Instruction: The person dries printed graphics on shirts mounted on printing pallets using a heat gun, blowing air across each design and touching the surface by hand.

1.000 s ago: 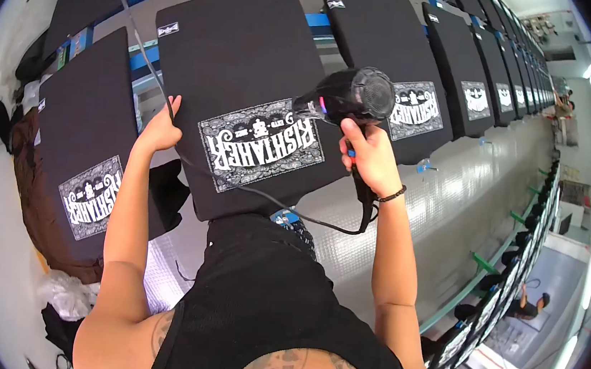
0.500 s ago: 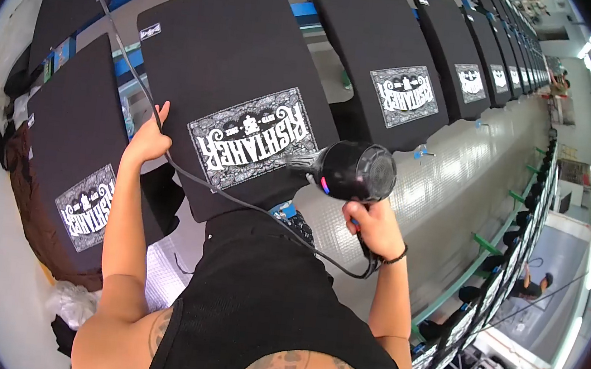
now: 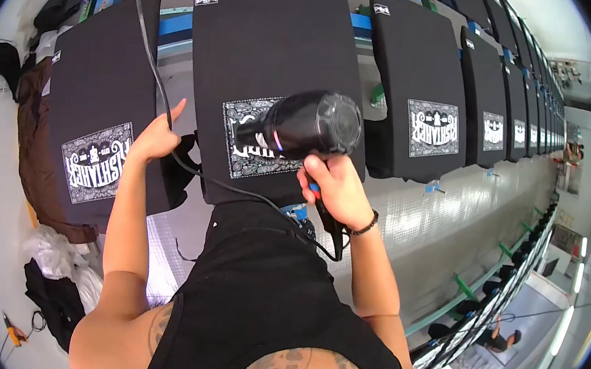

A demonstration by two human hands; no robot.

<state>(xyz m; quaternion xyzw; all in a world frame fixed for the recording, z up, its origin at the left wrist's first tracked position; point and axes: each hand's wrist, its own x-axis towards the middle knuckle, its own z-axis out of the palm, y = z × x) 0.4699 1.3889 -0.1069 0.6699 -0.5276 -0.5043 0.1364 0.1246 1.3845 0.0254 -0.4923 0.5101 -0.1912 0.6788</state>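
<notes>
At left, a printed black panel lay beside my left hand, which grasped the cord; centrally, the dryer was over the middle panel, its handle clenched in my right hand; further panels extended rightward.

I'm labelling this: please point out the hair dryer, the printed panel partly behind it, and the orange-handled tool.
Hair dryer [image 3: 305, 123]: head view, on its black barrel.
Printed panel [image 3: 249, 113]: head view, on its uncovered upper-left part.
Orange-handled tool [image 3: 13, 331]: head view, on its handles.
</notes>
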